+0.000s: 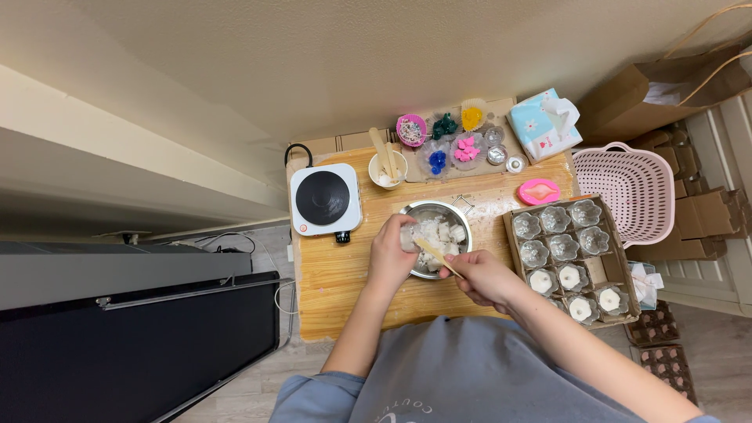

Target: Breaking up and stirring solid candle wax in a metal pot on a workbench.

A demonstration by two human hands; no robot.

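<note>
Surrounding items on and beside the wooden table

A white single-burner hot plate sits at rear left. A cardboard tray of clear flower-shaped glass holders occupies the right edge. A pink laundry basket and tissue box stand beyond.

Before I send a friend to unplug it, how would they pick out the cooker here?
Start at the small wooden table against the beige wall. At its far left corner sits a square white single-burner hotplate, just left of the steel bowl of white chunks that the left hand steadies. It alone has a round black top.
</note>
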